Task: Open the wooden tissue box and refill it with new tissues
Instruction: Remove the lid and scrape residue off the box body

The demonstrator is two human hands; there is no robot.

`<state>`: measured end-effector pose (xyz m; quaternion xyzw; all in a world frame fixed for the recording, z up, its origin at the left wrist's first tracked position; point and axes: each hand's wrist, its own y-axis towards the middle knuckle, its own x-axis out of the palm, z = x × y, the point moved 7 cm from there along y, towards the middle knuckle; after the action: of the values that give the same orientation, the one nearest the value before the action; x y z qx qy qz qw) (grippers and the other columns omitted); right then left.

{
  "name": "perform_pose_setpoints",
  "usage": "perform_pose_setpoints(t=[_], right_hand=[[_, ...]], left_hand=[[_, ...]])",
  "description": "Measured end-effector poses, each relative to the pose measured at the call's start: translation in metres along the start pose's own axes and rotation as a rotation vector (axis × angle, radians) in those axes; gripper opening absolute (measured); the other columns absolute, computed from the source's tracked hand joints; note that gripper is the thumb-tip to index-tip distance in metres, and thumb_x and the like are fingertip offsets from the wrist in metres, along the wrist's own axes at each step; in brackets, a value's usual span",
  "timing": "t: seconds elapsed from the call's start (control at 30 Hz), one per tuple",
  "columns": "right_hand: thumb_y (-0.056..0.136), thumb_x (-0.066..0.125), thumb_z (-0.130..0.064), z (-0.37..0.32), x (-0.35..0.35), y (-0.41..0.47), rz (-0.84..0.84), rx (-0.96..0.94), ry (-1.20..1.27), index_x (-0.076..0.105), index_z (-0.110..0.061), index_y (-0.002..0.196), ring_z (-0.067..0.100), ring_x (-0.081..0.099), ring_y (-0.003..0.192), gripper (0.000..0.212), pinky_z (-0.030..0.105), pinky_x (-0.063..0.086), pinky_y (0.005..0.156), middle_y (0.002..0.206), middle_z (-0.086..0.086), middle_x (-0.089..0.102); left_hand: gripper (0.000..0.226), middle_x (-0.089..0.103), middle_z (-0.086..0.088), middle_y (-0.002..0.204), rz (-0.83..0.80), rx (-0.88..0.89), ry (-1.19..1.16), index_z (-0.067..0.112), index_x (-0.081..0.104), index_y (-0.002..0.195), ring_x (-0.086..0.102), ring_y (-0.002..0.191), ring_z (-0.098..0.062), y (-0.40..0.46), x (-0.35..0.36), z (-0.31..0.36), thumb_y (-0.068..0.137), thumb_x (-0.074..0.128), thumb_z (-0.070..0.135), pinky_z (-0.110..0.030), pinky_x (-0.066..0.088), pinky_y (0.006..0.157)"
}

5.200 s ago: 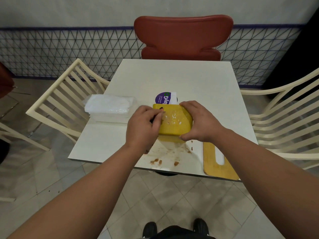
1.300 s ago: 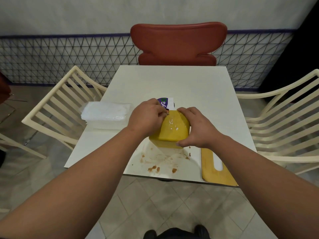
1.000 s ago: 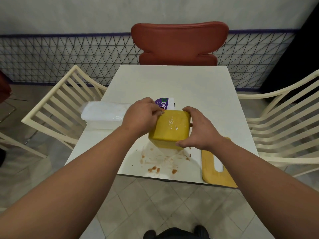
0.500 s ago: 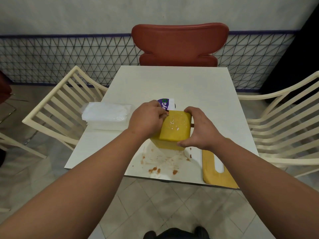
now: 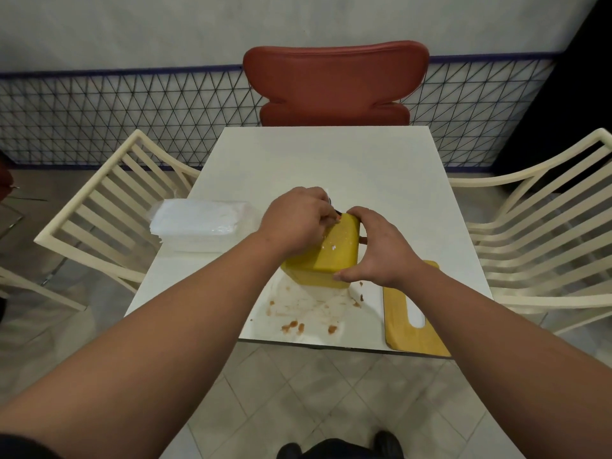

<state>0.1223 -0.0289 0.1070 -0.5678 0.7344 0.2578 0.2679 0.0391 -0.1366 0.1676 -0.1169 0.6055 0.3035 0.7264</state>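
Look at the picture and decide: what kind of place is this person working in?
Most likely a cafe or small eatery. A square white table smeared with brown food stains has dining chairs on three sides: a red chair opposite and cream slatted chairs beside it. A wooden tissue box is in hand.

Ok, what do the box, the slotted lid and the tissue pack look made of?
Box: the task calls it wooden; smooth yellow finish, no grain visible.
Lid: light wood or plywood, matte, with a paler cut edge.
Tissue pack: white tissues in clear, glossy plastic film, going by its sheen.
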Motion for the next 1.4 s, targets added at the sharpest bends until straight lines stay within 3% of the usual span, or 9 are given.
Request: perform_pose_setpoints(t=[0.23, 0.37, 0.47, 0.6, 0.77, 0.9, 1.07, 1.2, 1.4], right_hand=[[0.04, 0.086, -0.049, 0.004, 0.0, 0.002, 0.004, 0.031, -0.012, 0.038, -0.027, 0.134, 0.012, 0.049, 0.113, 0.108, 0.039, 0.051, 0.092, 0.125, -0.012, 0.046], [0.042, 0.089, -0.045, 0.004, 0.002, 0.003, 0.003, 0.03, -0.024, 0.037, -0.026, 0.135, 0.013, 0.048, 0.114, 0.108, 0.04, 0.051, 0.093, 0.125, -0.012, 0.044], [0.042, 0.087, -0.046, 0.004, 0.001, 0.002, 0.006, 0.033, -0.03, 0.037, -0.025, 0.136, 0.012, 0.048, 0.115, 0.109, 0.039, 0.051, 0.093, 0.127, -0.012, 0.044], [0.044, 0.086, -0.043, 0.002, 0.001, 0.002, 0.008, 0.033, -0.011, 0.039, -0.025, 0.133, 0.011, 0.051, 0.11, 0.103, 0.038, 0.052, 0.09, 0.123, -0.011, 0.048], [0.044, 0.086, -0.044, 0.003, 0.0, 0.004, -0.001, 0.03, -0.034, 0.038, -0.023, 0.136, 0.012, 0.049, 0.113, 0.107, 0.037, 0.051, 0.092, 0.127, -0.01, 0.046], [0.044, 0.086, -0.046, 0.005, -0.001, 0.003, -0.001, 0.033, -0.044, 0.039, -0.024, 0.134, 0.01, 0.049, 0.111, 0.104, 0.037, 0.051, 0.089, 0.124, -0.012, 0.046], [0.044, 0.086, -0.046, 0.004, -0.002, 0.006, -0.01, 0.043, -0.054, 0.036, -0.023, 0.138, 0.011, 0.048, 0.115, 0.108, 0.037, 0.051, 0.092, 0.129, -0.011, 0.045], [0.042, 0.084, -0.046, 0.002, -0.001, 0.005, -0.013, 0.032, -0.054, 0.041, -0.025, 0.13, 0.011, 0.051, 0.107, 0.1, 0.037, 0.053, 0.086, 0.121, -0.012, 0.047], [0.044, 0.086, -0.043, -0.001, -0.003, 0.005, -0.014, 0.028, -0.052, 0.041, -0.025, 0.131, 0.011, 0.05, 0.108, 0.099, 0.037, 0.052, 0.088, 0.121, -0.011, 0.047]], left_hand=[[0.022, 0.063, 0.015, 0.107, -0.062, 0.138, 0.004, 0.035, 0.072, 0.104, 0.053, 0.097, -0.017, 0.011, 0.003, 0.012, 0.092, 0.054, 0.041, -0.037, 0.047, 0.076], [0.02, 0.065, 0.012, 0.106, -0.03, 0.115, 0.021, 0.031, 0.074, 0.101, 0.055, 0.095, -0.019, 0.005, -0.005, -0.013, 0.09, 0.059, 0.038, -0.036, 0.047, 0.074], [0.02, 0.064, 0.013, 0.106, -0.019, 0.132, 0.033, 0.032, 0.073, 0.103, 0.052, 0.092, -0.018, 0.007, 0.002, 0.005, 0.091, 0.057, 0.035, -0.034, 0.045, 0.072], [0.024, 0.064, 0.014, 0.108, -0.064, 0.216, 0.01, 0.033, 0.072, 0.104, 0.053, 0.099, -0.018, 0.011, 0.015, 0.029, 0.093, 0.051, 0.032, -0.039, 0.048, 0.079], [0.023, 0.063, 0.015, 0.111, -0.079, 0.225, 0.059, 0.036, 0.071, 0.107, 0.052, 0.096, -0.017, 0.01, 0.009, 0.022, 0.094, 0.052, 0.033, -0.031, 0.042, 0.072], [0.024, 0.06, 0.019, 0.119, -0.235, 0.398, 0.157, 0.037, 0.07, 0.109, 0.049, 0.101, -0.014, 0.001, 0.016, 0.036, 0.096, 0.05, 0.033, -0.024, 0.028, 0.071], [0.025, 0.062, 0.017, 0.117, -0.185, 0.341, 0.164, 0.038, 0.07, 0.11, 0.049, 0.101, -0.017, 0.01, 0.007, 0.03, 0.095, 0.05, 0.031, -0.032, 0.043, 0.074], [0.025, 0.063, 0.018, 0.114, -0.276, 0.48, 0.228, 0.036, 0.07, 0.109, 0.048, 0.093, -0.015, 0.001, 0.014, 0.043, 0.095, 0.051, 0.03, -0.026, 0.031, 0.066], [0.028, 0.061, 0.017, 0.116, -0.166, 0.289, 0.226, 0.038, 0.067, 0.113, 0.046, 0.095, -0.015, 0.023, 0.002, 0.033, 0.098, 0.045, 0.033, -0.03, 0.04, 0.068]])
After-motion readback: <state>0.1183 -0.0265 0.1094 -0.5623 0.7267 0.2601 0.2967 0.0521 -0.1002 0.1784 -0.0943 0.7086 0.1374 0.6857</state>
